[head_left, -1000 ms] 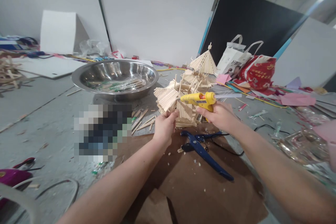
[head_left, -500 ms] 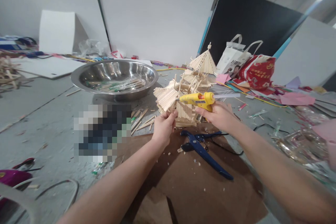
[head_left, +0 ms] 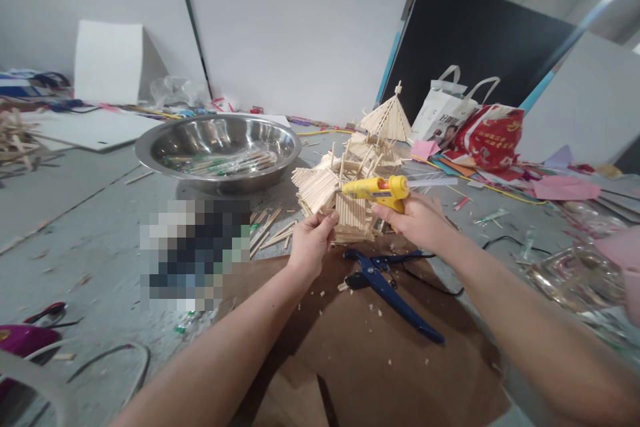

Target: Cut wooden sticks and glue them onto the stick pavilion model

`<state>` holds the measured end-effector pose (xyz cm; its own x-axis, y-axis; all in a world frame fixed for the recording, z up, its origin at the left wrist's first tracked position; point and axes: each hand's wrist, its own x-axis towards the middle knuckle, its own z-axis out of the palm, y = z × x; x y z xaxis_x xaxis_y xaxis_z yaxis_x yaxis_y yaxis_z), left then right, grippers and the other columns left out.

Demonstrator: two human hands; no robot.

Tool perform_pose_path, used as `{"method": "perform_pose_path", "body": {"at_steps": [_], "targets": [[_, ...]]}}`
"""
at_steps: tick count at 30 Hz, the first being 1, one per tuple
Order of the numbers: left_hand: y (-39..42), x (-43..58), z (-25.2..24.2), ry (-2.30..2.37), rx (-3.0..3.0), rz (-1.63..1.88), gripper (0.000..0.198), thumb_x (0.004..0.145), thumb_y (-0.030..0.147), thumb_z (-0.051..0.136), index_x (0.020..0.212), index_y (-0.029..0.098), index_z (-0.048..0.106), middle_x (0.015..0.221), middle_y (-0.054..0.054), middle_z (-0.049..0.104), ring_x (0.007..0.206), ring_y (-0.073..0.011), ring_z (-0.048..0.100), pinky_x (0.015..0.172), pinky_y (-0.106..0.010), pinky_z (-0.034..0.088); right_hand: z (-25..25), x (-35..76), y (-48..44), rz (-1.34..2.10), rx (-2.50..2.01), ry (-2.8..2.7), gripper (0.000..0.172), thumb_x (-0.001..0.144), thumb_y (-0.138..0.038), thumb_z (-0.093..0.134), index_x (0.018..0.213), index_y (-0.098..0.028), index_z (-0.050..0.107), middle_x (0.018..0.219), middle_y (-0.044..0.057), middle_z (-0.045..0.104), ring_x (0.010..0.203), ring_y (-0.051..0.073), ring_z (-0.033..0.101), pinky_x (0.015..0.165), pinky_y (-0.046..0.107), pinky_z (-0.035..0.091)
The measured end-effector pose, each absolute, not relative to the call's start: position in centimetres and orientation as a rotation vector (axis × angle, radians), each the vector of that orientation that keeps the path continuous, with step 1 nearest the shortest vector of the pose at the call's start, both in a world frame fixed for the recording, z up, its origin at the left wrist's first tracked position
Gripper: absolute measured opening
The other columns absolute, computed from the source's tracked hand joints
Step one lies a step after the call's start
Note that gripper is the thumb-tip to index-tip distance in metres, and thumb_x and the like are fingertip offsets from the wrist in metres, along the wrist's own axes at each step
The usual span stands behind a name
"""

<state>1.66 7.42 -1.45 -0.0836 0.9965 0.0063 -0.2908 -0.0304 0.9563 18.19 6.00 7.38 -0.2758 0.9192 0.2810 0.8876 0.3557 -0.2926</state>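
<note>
My right hand (head_left: 423,217) grips a yellow hot glue gun (head_left: 375,188), with a clear glue stick out of its back and its nozzle pointing left. The nozzle tip meets the slatted roof of a small house model (head_left: 316,188) built from thin wooden sticks. My left hand (head_left: 313,240) is closed, thumb and fingers pinching the model at the roof's lower edge. The exact spot between the fingertips is hidden. Below both hands, blue-handled cutters (head_left: 383,287) lie on a brown board (head_left: 400,373) among small wood chips.
A steel basin (head_left: 217,177) with bagged sticks stands at back left. Loose sticks (head_left: 267,230) lie left of the model. A taller pointed stick roof (head_left: 390,119) rises behind. Black cable (head_left: 445,291) runs right. Bags (head_left: 493,137) and coloured paper lie back right. A pixelated patch hides part of the floor.
</note>
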Motion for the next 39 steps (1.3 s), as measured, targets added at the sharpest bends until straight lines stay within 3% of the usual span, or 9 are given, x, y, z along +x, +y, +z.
{"method": "perform_pose_path", "body": {"at_steps": [11,23,39], "targets": [[7.63,1.73,-1.61,0.896,0.827,1.435,0.023,0.057,0.029,0.064,0.049,0.012,0.05,0.044,0.002,0.052,0.048,-0.0083,0.052,0.053,-0.021,0.04,7.04,18.27,6.16,0.098,-1.594,-2.203,0.033,0.074,-0.049,0.039,0.075,-0.021,0.057,0.046,-0.001,0.049,0.052,0.015,0.05,0.055,0.027,0.036],[7.84,1.66,-1.77,0.909,0.871,1.444,0.022,0.058,0.029,0.063,0.05,0.012,0.051,0.044,0.002,0.053,0.049,-0.0084,0.052,0.056,-0.022,0.04,6.78,18.4,6.44,0.123,-1.498,-2.19,0.03,0.074,-0.047,0.042,0.065,-0.021,0.054,0.046,-0.001,0.048,0.051,0.014,0.049,0.053,0.026,0.036],[7.94,1.56,-1.51,0.977,0.891,1.396,0.026,0.057,0.033,0.062,0.048,0.012,0.049,0.041,0.001,0.052,0.051,-0.0116,0.055,0.053,-0.021,0.038,6.71,18.85,6.41,0.175,-1.585,-2.117,0.036,0.073,-0.051,0.039,0.068,-0.02,0.057,0.044,-0.002,0.048,0.047,0.013,0.048,0.048,0.025,0.035]]}}
